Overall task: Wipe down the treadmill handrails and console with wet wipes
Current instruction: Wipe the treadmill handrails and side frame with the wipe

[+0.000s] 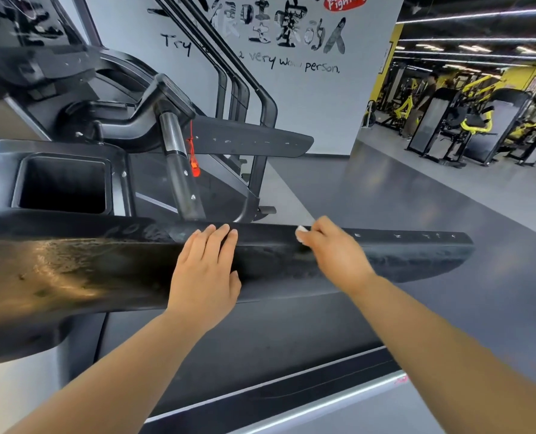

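A broad black treadmill handrail [417, 252] runs across the middle of the view, with damp streaks on its top. My left hand [205, 270] lies flat on the rail, fingers together, holding nothing. My right hand [332, 249] presses a small white wet wipe [301, 234] against the rail's far edge; most of the wipe is hidden under my fingers. The console [19, 51] rises at the upper left, with a square cup holder [63, 183] below it. A red safety cord [194, 164] hangs from the centre post.
The far handrail [251, 140] juts right behind the post. The treadmill belt and side rail [291, 386] lie below my arms. Grey floor spreads to the right, with yellow gym machines [467, 123] and a standing person [423, 98] at the far right.
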The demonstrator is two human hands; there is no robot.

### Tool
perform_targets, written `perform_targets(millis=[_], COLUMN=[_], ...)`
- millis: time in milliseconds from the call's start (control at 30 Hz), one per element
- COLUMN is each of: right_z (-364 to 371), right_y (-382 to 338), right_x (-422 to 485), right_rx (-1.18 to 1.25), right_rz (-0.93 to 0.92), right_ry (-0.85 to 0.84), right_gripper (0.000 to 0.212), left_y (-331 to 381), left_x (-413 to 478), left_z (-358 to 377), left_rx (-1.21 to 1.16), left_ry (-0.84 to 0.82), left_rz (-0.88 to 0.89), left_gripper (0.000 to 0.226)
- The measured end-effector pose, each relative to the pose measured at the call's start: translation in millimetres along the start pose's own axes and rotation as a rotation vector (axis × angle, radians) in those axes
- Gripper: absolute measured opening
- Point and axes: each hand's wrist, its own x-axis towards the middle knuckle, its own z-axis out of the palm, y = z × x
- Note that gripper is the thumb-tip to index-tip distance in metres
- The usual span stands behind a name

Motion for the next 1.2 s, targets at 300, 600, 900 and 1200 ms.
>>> perform_targets(millis=[300,600,900,1200], right_z=[-15,-10,-24,2], right_y=[-9,6,33,-21], right_x=[10,-7,0,29], right_rx=[0.141,-0.033,-0.076,0.126], right_rz=[0.314,0.074,0.244,0.137], right_ry=[0.154,0.031,0.01,0.062], right_gripper=[0.026,0.041,0.032,0.022], left_y=[27,50,48,51], left_x=[19,27,26,26], left_z=[-5,11,9,13], left_rx=[-0.033,0.004,0.042,0.029], left_ry=[0.065,-0.035,-0.049,0.012], left_rz=[0.009,0.105,0.124,0.098], left_gripper=[0.057,0.066,0.069,0.066])
